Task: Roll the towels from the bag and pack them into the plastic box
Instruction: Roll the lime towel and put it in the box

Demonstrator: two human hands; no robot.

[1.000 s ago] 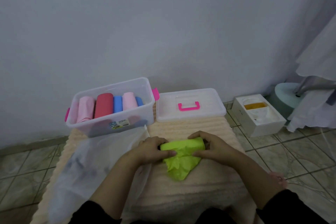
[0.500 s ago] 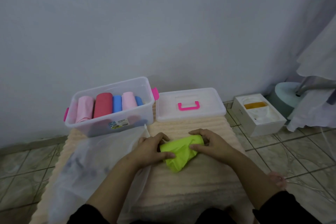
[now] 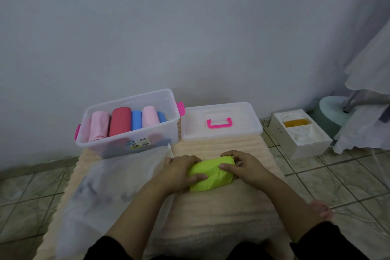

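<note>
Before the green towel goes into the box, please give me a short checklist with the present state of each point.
1. Green towel fully rolled, no loose tail: ok.
2. Left hand and right hand both on the roll: ok.
3. Plastic box open, lid lying beside it: ok.
4. Free space at the box's right end, past the blue roll: cannot tell.
5. Path from roll to box free: ok.

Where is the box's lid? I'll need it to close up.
The lid lies flat on the mat, right of the plastic box, against the wall.
</note>
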